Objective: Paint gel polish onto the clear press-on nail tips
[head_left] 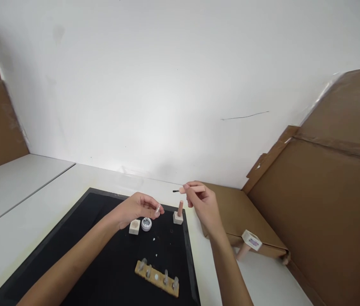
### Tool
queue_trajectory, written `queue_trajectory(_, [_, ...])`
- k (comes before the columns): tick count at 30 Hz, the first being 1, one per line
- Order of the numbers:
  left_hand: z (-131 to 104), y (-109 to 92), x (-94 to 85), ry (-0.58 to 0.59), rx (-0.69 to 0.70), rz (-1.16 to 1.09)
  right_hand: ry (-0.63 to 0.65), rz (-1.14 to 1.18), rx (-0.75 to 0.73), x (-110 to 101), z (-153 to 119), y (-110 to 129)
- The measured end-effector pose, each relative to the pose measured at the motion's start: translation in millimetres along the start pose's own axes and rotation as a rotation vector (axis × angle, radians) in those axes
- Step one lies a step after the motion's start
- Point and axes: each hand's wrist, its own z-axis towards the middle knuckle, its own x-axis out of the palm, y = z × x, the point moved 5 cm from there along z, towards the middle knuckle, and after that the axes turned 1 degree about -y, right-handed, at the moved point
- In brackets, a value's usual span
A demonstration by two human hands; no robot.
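- While both hands hover over the far end of the black mat (80, 255), the left hand (137, 209) pinches a clear artificial nail tip (157, 208) between its fingertips.
- Right hand (202, 204): closed on a pink polish brush cap (192, 189), bristles pointing left toward the nail tip, near it but not touching.
- Open polish bottle (179, 214): upright between the two hands, on the mat's far right edge.
- Small cream cube (134, 226) and round silver jar (146, 224): side by side, just near of the left hand.
- Wooden nail-tip stand (157, 278): near end of the mat; several tips are mounted, one middle peg looks bare.
- Progress, judged: the held tip appears uncoated; whether the mounted tips are painted cannot be told.
- Second bottle (249, 243): tipped over on the cardboard (240, 212) at right.
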Motion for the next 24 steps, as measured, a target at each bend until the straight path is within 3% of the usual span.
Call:
queue_trajectory(7, [-16, 40, 14.1, -0.043, -0.001, 0.014, 0.145, 0.065, 0.201, -10, -36, -53])
queue_trajectory(14, [-48, 86, 24.3, -0.145, 0.026, -0.014, 0.2, 0.177, 0.401, 0, -77, -116])
queue_trajectory(20, [-73, 138, 38.1, -0.289, 0.006, -0.038, 0.255, 0.278, 0.483, 11, -94, -139])
queue_trajectory(24, [-80, 176, 45.0, -0.435, -0.035, 0.093, 0.26, 0.314, 0.499, 11, -98, -144])
